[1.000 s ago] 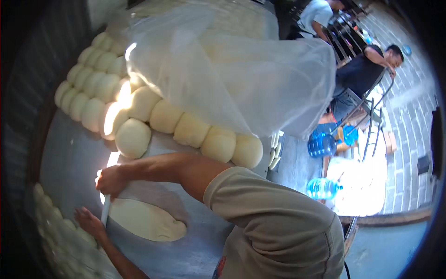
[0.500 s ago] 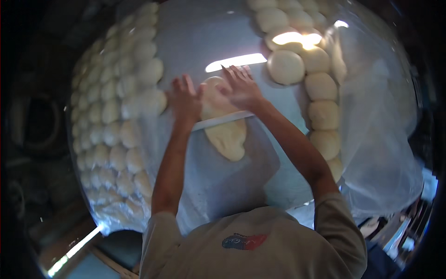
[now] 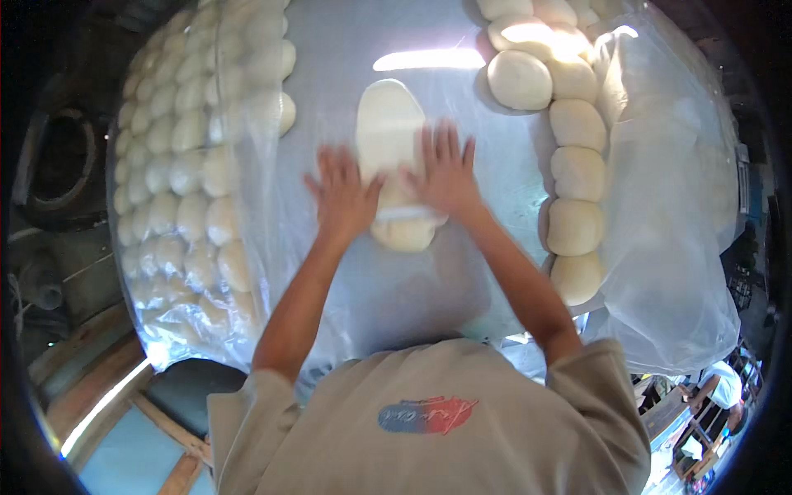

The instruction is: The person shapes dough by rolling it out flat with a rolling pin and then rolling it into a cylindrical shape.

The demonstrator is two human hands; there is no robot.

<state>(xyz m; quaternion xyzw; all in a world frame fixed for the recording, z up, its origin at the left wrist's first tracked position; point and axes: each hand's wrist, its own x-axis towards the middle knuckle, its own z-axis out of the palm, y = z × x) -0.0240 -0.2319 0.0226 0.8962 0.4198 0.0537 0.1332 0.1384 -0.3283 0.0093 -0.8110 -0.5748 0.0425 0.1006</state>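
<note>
Dough oval (image 3: 388,132), soft and stretchy, lies at twelve o'clock; left hand (image 3: 342,198) and right hand (image 3: 447,175) press flat-open on the rolling pin (image 3: 406,213), gripping nothing.

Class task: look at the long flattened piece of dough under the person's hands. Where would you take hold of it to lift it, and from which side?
The flattened dough lies as a long, thin oval running away from the person. Both hands, left hand and right hand, press its near end over a thin rolling pin. Probably best to slide flat hands under its two long edges, from left and right, since a soft thin sheet would likely stretch if pinched at one end.
</note>
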